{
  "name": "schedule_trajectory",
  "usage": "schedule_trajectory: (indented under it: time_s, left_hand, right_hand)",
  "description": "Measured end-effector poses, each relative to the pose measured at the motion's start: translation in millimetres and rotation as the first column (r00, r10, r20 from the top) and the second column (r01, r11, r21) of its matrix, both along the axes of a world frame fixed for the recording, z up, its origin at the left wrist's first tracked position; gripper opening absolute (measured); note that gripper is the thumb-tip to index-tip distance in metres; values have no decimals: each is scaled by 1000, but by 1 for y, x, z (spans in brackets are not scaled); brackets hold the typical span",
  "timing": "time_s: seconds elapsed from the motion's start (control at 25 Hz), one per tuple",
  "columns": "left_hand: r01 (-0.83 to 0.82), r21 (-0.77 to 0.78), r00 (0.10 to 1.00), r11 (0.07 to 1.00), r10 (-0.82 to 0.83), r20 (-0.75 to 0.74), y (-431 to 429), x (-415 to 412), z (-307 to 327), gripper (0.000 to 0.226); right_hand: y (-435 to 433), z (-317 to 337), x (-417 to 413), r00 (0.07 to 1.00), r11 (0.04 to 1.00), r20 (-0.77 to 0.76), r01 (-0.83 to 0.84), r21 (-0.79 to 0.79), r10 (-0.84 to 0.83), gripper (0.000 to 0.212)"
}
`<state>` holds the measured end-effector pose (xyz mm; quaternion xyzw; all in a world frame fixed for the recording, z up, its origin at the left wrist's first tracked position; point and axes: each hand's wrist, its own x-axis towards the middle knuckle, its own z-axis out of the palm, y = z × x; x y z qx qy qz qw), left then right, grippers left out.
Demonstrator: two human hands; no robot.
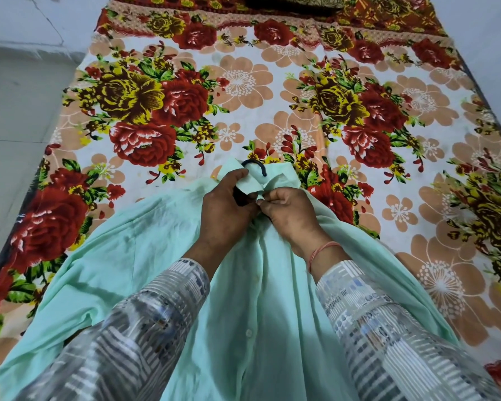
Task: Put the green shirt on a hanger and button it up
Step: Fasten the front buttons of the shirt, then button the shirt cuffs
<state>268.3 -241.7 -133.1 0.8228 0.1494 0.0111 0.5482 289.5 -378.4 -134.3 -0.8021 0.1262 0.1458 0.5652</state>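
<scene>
The pale green shirt (145, 256) lies spread on the bed with its collar pointing away from me. A dark hanger hook (254, 165) sticks out of the collar; the rest of the hanger is hidden inside the shirt. My left hand (224, 211) pinches the left collar and placket edge. My right hand (289, 211) pinches the opposite edge just below the collar, fingertips touching the left hand's. A white button (248, 332) shows lower on the placket, between my forearms.
A floral bedsheet (243, 91) with red and yellow roses covers the bed. A dark patterned pillow (295, 2) lies at the far end. Grey tiled floor (15, 111) runs along the bed's left side.
</scene>
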Motion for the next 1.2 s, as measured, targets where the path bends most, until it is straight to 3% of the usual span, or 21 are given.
schedule_trajectory:
  time_s: [0.12,0.2,0.36,0.48,0.68,0.76,0.88,1.04,1.2]
  left_hand:
    - [-21,-31,1000,999,21,-6,-2,-2,-2,70]
    - [-48,-47,999,998,47,-18,-4,-1,-2,70]
    - [-131,-275,989,953,108,-96,-1,-1,-4,66]
    - [-132,-297,989,946,104,-107,3,-3,-7,53]
    - [-170,-324,981,931,129,-143,-1,-5,-3,47]
    - [-159,-320,981,934,114,-154,1,-9,-3,46]
    - [-187,-322,977,928,143,-155,9,-25,1,42]
    - [-235,-398,971,887,199,-130,23,-66,16,44]
    - [-262,-423,965,867,221,-143,42,-125,34,40]
  right_hand:
    - [4,4,4,991,956,49,-105,-273,123,25]
    - [7,8,4,988,923,30,-129,-363,150,36]
    - [2,17,5,978,998,-202,-38,51,47,27]
    - [-4,16,6,971,983,-235,9,182,34,26]
    - [-1,9,-3,989,991,-139,59,120,-42,21]
    - [-1,3,-6,998,997,-34,49,-65,-51,12]
    - [-4,3,-23,981,932,165,151,-328,-100,19]
    - [5,19,-71,926,941,330,260,-216,-180,10]
    - [48,38,-122,936,985,338,138,-107,-94,14]
